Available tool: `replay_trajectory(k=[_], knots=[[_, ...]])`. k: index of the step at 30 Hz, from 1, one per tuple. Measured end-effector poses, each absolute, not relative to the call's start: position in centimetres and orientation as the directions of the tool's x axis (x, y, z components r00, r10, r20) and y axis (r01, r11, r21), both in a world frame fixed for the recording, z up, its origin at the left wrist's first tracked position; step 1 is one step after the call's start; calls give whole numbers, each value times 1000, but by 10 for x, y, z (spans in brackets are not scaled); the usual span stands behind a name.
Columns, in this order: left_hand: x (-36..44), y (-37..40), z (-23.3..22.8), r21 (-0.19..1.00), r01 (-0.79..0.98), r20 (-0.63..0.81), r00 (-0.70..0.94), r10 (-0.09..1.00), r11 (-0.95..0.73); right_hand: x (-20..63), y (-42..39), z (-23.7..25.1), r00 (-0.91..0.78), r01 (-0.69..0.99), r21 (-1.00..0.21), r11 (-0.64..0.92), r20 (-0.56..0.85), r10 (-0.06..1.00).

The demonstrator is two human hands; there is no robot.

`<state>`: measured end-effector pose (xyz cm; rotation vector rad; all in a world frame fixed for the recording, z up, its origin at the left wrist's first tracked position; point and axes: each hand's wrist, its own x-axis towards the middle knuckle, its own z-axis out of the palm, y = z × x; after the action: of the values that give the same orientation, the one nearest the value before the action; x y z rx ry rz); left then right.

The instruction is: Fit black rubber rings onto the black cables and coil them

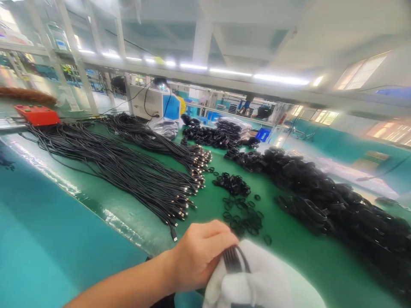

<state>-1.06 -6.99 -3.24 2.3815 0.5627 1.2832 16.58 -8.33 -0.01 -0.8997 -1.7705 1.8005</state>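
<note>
My bare left hand [201, 252] is closed at the bottom middle, its fingers gripping the top of a coiled black cable [231, 259]. Pressed against the same coil from the right is my right hand [266, 278], in a white glove, with its fingers wrapped round the loops. The lower part of the coil is hidden by the glove and the frame's edge. Just beyond my hands, small black rings [245, 216] lie scattered on the green table [205, 214]. Left of them stretches a long bundle of straight black cables [122, 171], with metal plugs at the near end.
A long heap of coiled black cables [340, 209] fills the table's right side. Behind are another coil pile [212, 134], a clear plastic bag [163, 127] and a white-and-blue machine [156, 102]. A red box [37, 114] stands far left. A lit shelf bar [231, 72] crosses overhead.
</note>
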Motion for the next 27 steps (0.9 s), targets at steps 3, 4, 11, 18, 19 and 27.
replay_trajectory(k=[3,4,11,18,19,27], knots=[[-12,-68,-26,518,171,659,545,518,-838,175,-91,12,-622,111,-992,-57,-115,774],[-13,-67,-23,530,179,641,555,530,-829,181,-92,16,-592,106,-993,-49,-103,799],[-11,-57,-13,639,228,507,594,625,-735,198,-83,7,-458,78,-997,-18,-52,888],[-1,-48,-16,725,296,409,542,734,-622,171,-64,-20,-499,-3,-1000,-20,-16,867],[1,-46,-16,733,330,383,522,762,-595,169,-60,-22,-516,-42,-997,-61,-31,856],[9,-23,-21,896,395,53,355,933,-201,178,-33,-55,-666,-275,-867,-416,-140,733]])
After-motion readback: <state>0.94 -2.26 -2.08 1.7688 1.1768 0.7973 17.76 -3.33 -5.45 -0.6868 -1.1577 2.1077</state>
